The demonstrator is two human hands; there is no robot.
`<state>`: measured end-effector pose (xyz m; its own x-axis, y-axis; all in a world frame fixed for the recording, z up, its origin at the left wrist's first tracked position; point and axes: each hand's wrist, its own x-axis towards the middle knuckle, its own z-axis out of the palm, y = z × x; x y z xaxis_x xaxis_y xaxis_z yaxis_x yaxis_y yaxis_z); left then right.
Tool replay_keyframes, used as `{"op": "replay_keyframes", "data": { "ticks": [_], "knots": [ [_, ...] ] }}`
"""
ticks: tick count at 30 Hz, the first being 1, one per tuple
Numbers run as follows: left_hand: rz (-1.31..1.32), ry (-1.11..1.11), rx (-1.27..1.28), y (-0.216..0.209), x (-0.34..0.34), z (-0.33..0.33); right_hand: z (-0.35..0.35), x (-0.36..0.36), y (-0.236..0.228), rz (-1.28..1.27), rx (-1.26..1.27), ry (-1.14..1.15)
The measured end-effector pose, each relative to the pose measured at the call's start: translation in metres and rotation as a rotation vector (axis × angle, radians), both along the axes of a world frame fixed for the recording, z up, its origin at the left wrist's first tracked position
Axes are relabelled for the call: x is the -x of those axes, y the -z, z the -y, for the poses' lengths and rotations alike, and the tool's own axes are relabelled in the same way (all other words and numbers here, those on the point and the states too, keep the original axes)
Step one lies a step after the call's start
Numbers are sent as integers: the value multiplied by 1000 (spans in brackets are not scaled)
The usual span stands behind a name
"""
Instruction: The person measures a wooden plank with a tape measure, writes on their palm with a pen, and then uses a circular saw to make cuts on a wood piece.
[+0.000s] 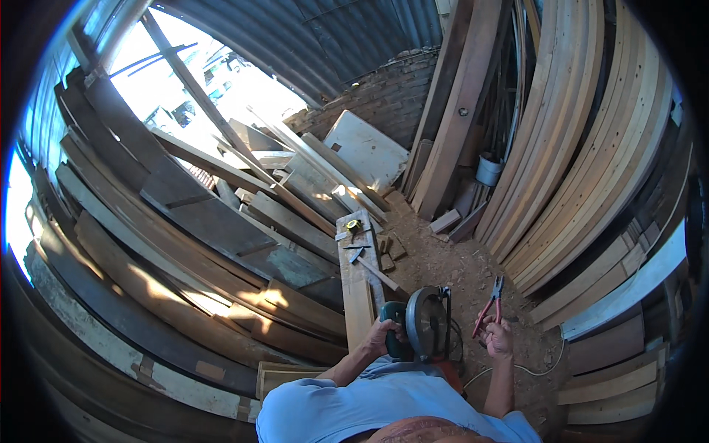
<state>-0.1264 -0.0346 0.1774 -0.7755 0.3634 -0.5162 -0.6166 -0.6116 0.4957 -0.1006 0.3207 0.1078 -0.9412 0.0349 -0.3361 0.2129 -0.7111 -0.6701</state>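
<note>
My left hand (381, 337) is closed on the green handle of a circular saw (427, 321), held close in front of my body. The saw's round metal guard faces up and to the right. Raised to the right of the saw, my right hand (495, 337) grips a pair of pliers (489, 308) by its red handles, jaws pointing up and away. Ahead of the saw, a narrow wooden bench (358, 295) carries a yellow tape measure (353, 226) and a tool with a metal head and wooden handle (380, 274).
Stacked boards (170, 295) fill the left side, and long planks (569, 133) lean on the right. Small wood blocks (391, 249) lie beside the bench. A cord (528, 371) trails over the chip-covered floor (436, 258). A bucket (488, 170) hangs or stands among the planks.
</note>
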Motion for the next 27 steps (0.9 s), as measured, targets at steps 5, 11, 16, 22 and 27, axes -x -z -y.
{"op": "replay_keyframes", "data": {
  "ticks": [5,11,16,22,27],
  "knots": [
    [-11,-125,-89,-32,3,48,42,33,-27,-201,54,26],
    [-90,-314,-179,-11,11,82,107,33,-37,-304,104,-26],
    [-2,-296,-337,62,9,104,131,-7,-29,-265,7,-97],
    [42,-337,-451,99,18,123,157,-56,-32,-200,-138,-87],
    [23,-384,-501,104,25,130,191,-64,-58,-224,-92,-125]
  ]
}}
